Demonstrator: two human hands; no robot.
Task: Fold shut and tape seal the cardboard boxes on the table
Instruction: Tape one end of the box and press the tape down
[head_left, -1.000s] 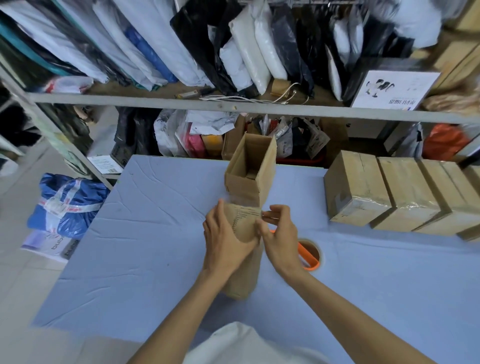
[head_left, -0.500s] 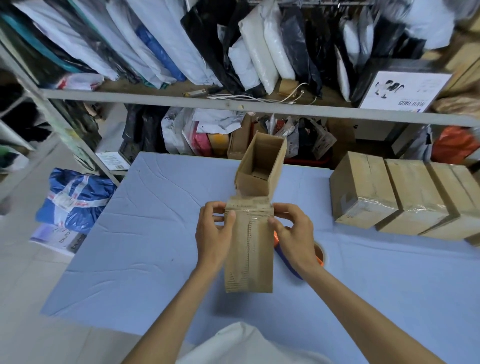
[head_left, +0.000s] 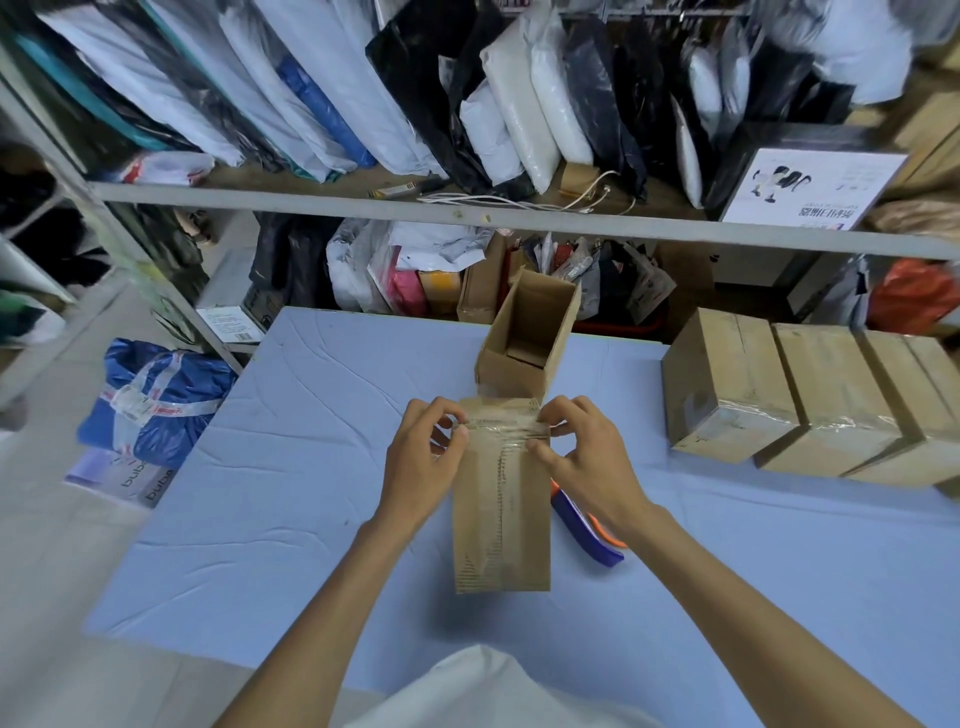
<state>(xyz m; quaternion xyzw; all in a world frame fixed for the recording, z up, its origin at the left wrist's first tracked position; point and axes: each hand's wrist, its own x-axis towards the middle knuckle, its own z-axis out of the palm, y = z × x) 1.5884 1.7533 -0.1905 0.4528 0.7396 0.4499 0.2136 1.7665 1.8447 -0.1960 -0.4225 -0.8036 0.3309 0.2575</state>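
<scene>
1. Gripping upright cardboard box (head_left: 501, 519) at its taped top, left edge: left hand (head_left: 421, 462), fingers curled.
2. Right hand (head_left: 587, 462): fingers curled, pinching top right edge.
3. Box location: mid blue table (head_left: 311, 467), before open box (head_left: 524, 338).

A pale-blue cloth-covered table (head_left: 311, 493) stands before a grey metal shelf rack (head_left: 311, 200) packed with what look like plastic-bagged garments (head_left: 322, 88). On the pale tiled floor (head_left: 47, 545) at left lies a blue plastic sack (head_left: 156, 400).

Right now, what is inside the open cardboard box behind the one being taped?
The open brown cardboard box shows only bare inner walls and a folded-in flap; its near wall hides the bottom.
</scene>
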